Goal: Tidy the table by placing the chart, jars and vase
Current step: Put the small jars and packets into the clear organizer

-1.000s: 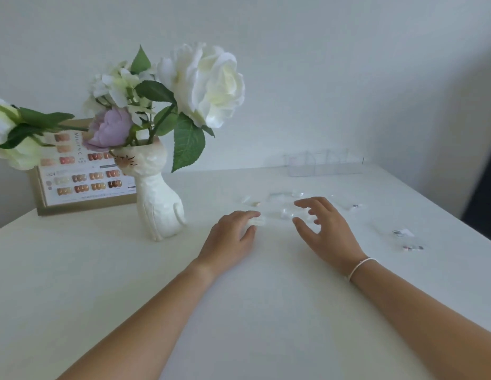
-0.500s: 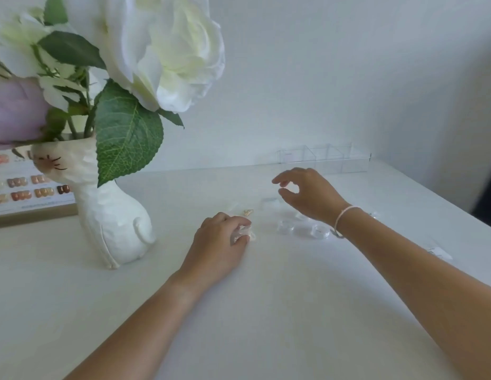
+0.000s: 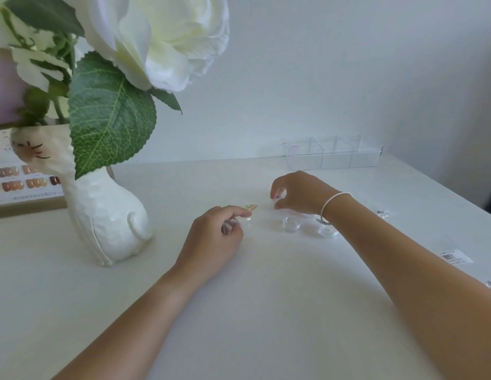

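Hands low over the surface (image 3: 266,311): your left hand (image 3: 214,239) pinches a small clear jar (image 3: 230,225); your right hand (image 3: 299,192) curls over something, grip unclear. 2 clear jars (image 3: 291,223) sit beside your right wrist. Vase (image 3: 101,215) stands left, chart (image 3: 22,185) behind it.

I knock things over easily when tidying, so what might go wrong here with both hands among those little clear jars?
1. The right forearm passes right over two small clear jars; pulling back could sweep them away.
2. The cat-shaped vase looks top-heavy with big flowers; a left-arm bump might tip it.
3. The left hand pinches something small and clear; it may slip.
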Demonstrator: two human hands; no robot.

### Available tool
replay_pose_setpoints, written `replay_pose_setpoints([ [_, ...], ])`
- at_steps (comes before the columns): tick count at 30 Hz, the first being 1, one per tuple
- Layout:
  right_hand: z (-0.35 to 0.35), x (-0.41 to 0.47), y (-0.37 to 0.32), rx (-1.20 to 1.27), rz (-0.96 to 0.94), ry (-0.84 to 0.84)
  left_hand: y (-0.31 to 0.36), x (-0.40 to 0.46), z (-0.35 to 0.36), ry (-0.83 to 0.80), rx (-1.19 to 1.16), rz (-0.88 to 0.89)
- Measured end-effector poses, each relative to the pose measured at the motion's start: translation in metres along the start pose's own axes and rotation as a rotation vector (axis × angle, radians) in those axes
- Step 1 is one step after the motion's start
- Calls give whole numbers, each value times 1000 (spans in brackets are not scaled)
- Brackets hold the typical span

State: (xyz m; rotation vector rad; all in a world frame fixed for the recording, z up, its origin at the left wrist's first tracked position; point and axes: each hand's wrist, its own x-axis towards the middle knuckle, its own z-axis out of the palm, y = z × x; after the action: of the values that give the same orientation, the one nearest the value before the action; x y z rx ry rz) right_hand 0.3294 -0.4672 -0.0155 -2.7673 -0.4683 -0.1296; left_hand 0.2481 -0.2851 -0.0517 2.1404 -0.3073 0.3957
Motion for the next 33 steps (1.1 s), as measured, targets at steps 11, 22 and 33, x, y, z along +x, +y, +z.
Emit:
replay_pose_setpoints([
  [11,-33,-7,27,418,20,358,11,17,-2,126,-183,-66],
  [22,-68,1,77,649,175,610,53,146,55,30,-202,8],
  [33,-56,1,103,759,238,623,61,249,116,-56,64,31],
])
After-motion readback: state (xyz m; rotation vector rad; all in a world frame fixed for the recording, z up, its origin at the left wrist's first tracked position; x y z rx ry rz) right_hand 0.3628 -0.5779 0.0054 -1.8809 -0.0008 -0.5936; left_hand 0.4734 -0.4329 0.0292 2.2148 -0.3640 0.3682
